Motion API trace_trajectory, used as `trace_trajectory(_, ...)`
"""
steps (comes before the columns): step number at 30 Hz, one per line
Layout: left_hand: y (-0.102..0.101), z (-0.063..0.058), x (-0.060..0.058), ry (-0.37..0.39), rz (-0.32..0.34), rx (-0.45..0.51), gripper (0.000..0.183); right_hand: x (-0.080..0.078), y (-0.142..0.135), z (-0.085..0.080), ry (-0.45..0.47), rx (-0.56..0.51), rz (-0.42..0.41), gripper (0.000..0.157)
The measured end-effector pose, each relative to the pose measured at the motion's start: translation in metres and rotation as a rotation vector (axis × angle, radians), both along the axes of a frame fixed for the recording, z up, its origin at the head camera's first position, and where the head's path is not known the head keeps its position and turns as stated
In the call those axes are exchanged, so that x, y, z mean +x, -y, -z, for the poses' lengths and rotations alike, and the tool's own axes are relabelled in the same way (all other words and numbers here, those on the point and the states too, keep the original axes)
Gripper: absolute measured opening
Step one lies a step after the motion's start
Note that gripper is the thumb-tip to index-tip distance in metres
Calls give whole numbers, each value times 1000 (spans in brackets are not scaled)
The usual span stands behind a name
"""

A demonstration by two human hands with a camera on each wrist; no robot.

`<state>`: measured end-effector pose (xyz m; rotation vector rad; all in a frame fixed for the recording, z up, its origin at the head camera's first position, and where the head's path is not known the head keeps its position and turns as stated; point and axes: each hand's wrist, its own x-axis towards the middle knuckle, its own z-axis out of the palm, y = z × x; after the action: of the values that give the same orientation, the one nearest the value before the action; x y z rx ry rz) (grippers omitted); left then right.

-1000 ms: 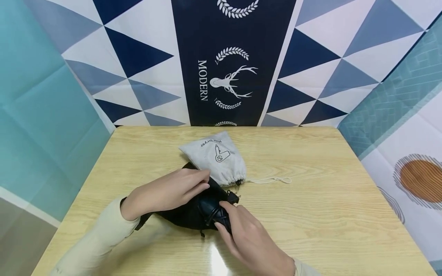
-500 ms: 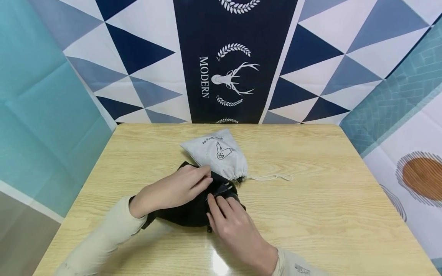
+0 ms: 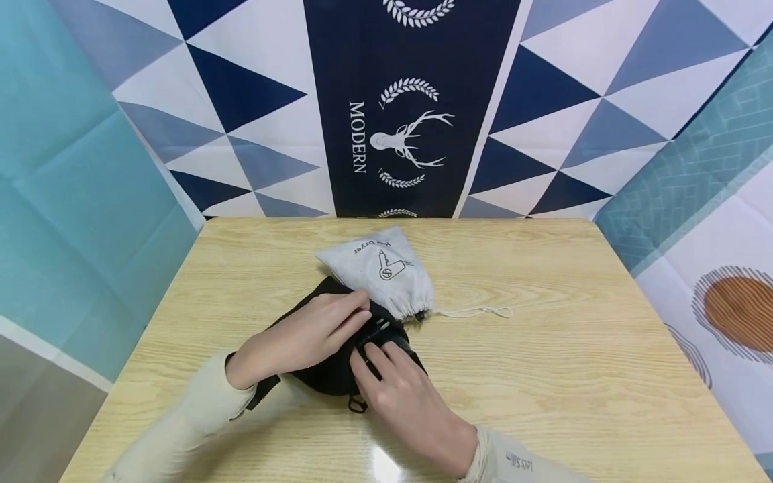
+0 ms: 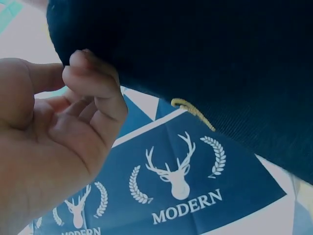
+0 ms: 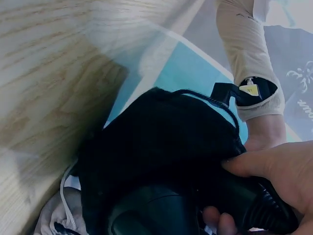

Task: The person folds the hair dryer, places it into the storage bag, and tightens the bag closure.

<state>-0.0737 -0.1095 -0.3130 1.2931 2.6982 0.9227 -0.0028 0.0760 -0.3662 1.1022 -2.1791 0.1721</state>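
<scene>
A black cloth drawstring bag (image 3: 331,377) lies between the hands, its mouth toward the right. My left hand (image 3: 304,334) pinches its upper edge; in the left wrist view, thumb and fingers meet at the border of the dark fabric (image 4: 195,54). My right hand (image 3: 406,406) grips a black power plug (image 3: 374,332) at the bag's mouth, its two metal prongs pointing away to the upper right. In the right wrist view, a smooth rounded black object (image 5: 151,208) sits inside the opening beside the plug (image 5: 237,196); its kind cannot be made out.
A light grey drawstring bag (image 3: 389,272) printed "Hair Dryer" lies just behind the black bag, touching or overlapping it. Its white cord (image 3: 477,312) trails right across the wooden table (image 3: 543,349). Patterned cloth walls (image 3: 392,134) stand behind and at the sides.
My right hand has shifted left and slightly up into the bag's mouth, taking the plug with it. The dark bundle seen under its fingers earlier is now mostly hidden. My left hand barely moved.
</scene>
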Motion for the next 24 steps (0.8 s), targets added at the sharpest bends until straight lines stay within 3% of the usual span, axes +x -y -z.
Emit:
trace_trajectory(10, 10, 9, 8, 40, 11, 3, 19, -7, 2, 9, -37, 9, -19, 27)
trace_trajectory(18, 17, 14, 13, 59, 2, 29, 18, -17, 0, 16, -30, -117, 55, 30)
trace_trajectory(21, 18, 15, 13, 58, -6, 52, 17, -16, -2, 17, 6, -128, 84, 37)
trace_trajectory(24, 20, 16, 12, 57, -25, 55, 15, -13, -7, 14, 135, -96, 57, 38)
